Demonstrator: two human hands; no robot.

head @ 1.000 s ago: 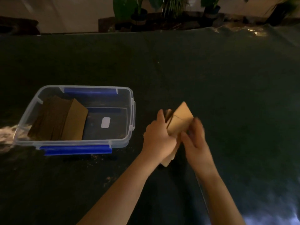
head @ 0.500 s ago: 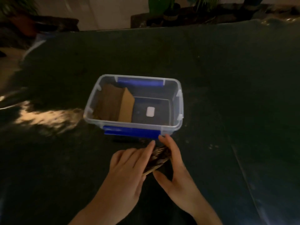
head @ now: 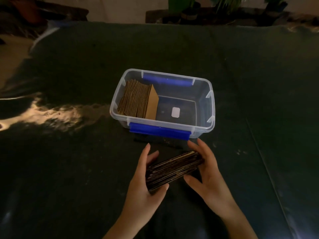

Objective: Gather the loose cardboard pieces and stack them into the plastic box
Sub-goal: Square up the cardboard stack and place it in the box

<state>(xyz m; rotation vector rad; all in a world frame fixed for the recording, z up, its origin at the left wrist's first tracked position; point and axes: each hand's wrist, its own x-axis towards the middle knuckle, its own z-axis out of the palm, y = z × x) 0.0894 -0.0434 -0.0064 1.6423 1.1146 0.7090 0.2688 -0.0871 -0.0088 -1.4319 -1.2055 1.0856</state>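
Observation:
A stack of several brown cardboard pieces (head: 173, 169) is held edge-on just in front of the clear plastic box (head: 211, 107). My left hand (head: 143, 185) grips its near left end and my right hand (head: 206, 171) presses its right end. The box has blue latches on its near and far sides. Inside it, another row of cardboard pieces (head: 138, 100) leans against the left wall. The right half of the box floor is bare except for a white label (head: 175, 112).
A dark cloth (head: 69, 169) covers the table, with a shiny bright patch (head: 51, 112) at the left. Potted plants (head: 186, 7) stand beyond the far edge. A seam in the cloth (head: 262, 161) runs down the right side.
The view has swung left, so the box now sits ahead of my hands. The cardboard pieces, first held as a fanned bunch, are now squared into a tight stack between both hands.

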